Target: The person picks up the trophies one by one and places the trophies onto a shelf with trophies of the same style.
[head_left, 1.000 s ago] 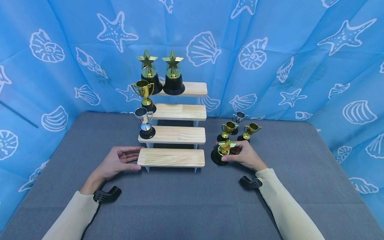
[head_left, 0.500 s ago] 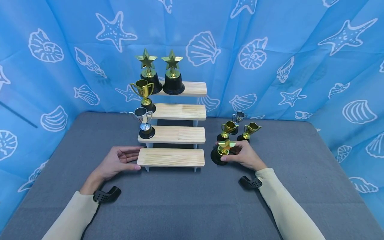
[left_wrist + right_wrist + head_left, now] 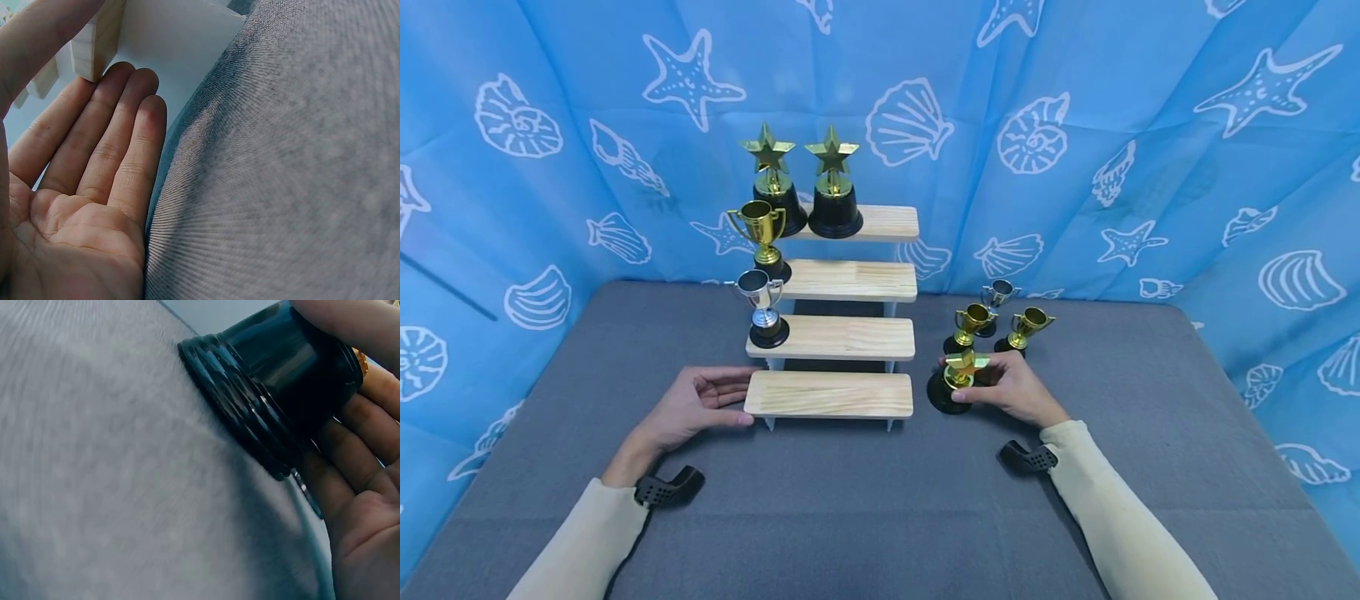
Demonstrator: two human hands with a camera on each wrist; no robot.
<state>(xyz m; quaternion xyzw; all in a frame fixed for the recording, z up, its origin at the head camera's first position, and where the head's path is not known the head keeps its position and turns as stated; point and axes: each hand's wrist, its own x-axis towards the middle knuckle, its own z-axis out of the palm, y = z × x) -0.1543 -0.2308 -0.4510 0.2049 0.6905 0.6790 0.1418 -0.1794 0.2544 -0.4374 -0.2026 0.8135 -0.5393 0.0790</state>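
My right hand (image 3: 1013, 390) holds a gold star trophy (image 3: 943, 395) by its black base, to the right of the tiered shelf's bottom step. In the right wrist view the thumb and fingers are on opposite sides of the ridged black base (image 3: 275, 375), which sits close over the grey cloth. My left hand (image 3: 685, 402) is at the left end of the bottom wooden step (image 3: 827, 393), its thumb near the front corner. Its fingers (image 3: 134, 150) lie nearly straight, tips right at the end of the board (image 3: 94, 47), with nothing in the palm.
Two star trophies (image 3: 833, 200) stand on the top step, a gold cup (image 3: 760, 225) on the second and a silver cup (image 3: 764, 304) on the third. Behind my right hand are two gold cups (image 3: 1028, 323) and a silver cup (image 3: 997, 293). A blue curtain (image 3: 1090, 83) backs the table.
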